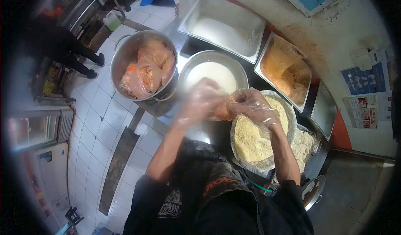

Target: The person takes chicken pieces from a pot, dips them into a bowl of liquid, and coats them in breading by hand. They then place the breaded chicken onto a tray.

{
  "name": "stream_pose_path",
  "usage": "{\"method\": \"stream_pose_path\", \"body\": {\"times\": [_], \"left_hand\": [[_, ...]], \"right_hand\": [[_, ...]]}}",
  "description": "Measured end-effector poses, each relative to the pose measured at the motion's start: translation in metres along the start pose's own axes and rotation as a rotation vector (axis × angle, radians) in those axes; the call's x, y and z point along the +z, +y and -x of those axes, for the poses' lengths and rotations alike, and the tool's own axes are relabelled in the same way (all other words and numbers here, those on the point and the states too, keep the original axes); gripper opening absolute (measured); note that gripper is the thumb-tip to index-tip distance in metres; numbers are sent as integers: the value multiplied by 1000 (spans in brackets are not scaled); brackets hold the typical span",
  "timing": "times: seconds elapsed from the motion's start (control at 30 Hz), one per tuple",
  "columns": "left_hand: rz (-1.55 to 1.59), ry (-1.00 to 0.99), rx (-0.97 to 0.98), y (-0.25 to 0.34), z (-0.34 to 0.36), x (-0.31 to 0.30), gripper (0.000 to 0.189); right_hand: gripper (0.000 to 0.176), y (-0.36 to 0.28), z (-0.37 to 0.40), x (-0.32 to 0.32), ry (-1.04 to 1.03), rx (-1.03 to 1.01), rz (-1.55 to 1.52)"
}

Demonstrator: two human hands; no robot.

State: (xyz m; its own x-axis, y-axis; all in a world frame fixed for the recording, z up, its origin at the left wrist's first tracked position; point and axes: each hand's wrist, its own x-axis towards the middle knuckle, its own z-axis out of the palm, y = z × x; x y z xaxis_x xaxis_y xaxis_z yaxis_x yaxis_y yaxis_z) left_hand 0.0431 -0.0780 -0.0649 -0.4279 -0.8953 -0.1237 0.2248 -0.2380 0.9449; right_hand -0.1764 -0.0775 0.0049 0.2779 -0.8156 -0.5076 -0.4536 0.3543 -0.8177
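Both of my hands wear clear plastic gloves and meet above the gap between two bowls. My left hand (204, 101) is smeared by motion at the near rim of a metal bowl of white liquid (215, 74); its fingers cannot be made out. Beside it, my right hand (255, 107) is curled closed over the edge of a wide bowl of pale yellow crumbs (250, 141). A reddish-orange piece (224, 111), possibly marinated meat, shows between the hands, against the right fingers. Its far side is hidden by the gloves.
A large pot (115, 74) holds bagged orange-red food at left. Behind stand a deep steel pan (257, 30) with white residue and a pan (308, 74) of orange contents. A tray of coated pieces (303, 147) sits at right. Another person (77, 51) stands far left.
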Motion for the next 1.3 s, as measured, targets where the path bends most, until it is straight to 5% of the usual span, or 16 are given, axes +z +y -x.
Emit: {"method": "stream_pose_path", "body": {"times": [0.13,0.2,0.3,0.53,0.6,0.63,0.7,0.73,0.83,0.97,1.03,1.07,1.13,1.17,1.23,1.3], "left_hand": [[-100,93,-23,2,1,3,37],[-86,1,316,-15,0,-9,37],[93,249,137,-31,16,-17,36],[80,472,102,-49,44,-36,24],[97,510,96,-53,52,-34,23],[124,517,114,-55,55,-33,22],[153,530,133,-60,61,-35,21],[84,558,126,-64,65,-36,21],[79,625,98,-74,71,-34,20],[87,626,65,-67,75,-31,21],[82,630,62,-61,74,-27,21],[74,639,54,-60,74,-26,22],[81,640,72,-62,74,-25,22],[90,636,89,-62,74,-25,22],[89,638,86,-63,75,-25,22],[90,637,79,-63,76,-26,21]], "right_hand": [[23,1,-5,4,41,3,-44],[22,-2,-5,1,54,-3,-27],[21,-14,-10,-4,115,-75,-179],[20,5,-71,34,333,-263,483],[25,14,-80,59,191,60,-94],[25,38,-92,64,185,58,-92],[28,71,-109,73,26,-391,744],[26,74,-106,73,86,-494,794],[28,64,-108,51,92,-247,797],[32,111,-140,22,112,-370,707],[31,122,-153,21,195,-248,1062],[31,153,-171,19,193,-252,1062],[22,222,-207,11,279,-205,270],[22,201,-194,11,276,-207,269],[27,116,-142,8,134,-329,1185],[30,76,-118,9,224,-285,1060]]}}
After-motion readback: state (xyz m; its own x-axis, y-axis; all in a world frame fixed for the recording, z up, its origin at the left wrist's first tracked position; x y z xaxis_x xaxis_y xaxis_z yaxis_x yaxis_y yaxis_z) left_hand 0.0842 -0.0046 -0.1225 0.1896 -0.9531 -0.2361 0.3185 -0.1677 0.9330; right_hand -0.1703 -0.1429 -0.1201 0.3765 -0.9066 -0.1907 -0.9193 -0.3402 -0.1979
